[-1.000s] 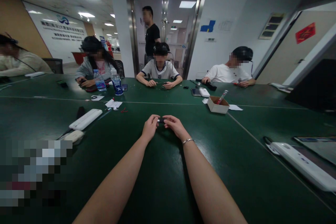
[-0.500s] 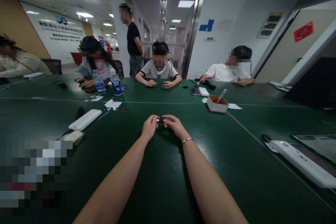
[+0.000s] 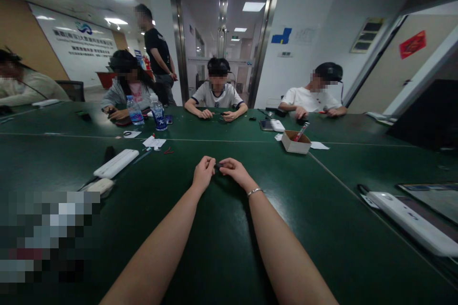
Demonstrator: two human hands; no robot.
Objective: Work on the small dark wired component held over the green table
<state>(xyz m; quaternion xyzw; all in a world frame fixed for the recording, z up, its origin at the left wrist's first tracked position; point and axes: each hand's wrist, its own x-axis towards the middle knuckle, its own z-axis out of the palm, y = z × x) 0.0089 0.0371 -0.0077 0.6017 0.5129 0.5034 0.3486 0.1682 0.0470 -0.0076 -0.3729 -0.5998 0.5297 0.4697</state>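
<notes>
Left hand [image 3: 203, 172], right hand [image 3: 235, 171]: fingers nearly closed, pinching small dark object [image 3: 217, 166] between them (detail too tiny). Handling seems unfinished: object above worktop [image 3: 223, 248], not yet released.

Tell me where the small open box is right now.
In the head view, the small open box sits right of centre on the green table, white paper by its right side and a slim stick leaning in it.

Wears a slim, shiny, silver-coloured bracelet [image 3: 255, 191] around the right wrist [image 3: 251, 185], with left hand [image 3: 203, 171], right hand [image 3: 236, 171] and both forearms [image 3: 162, 243] bare.
</notes>
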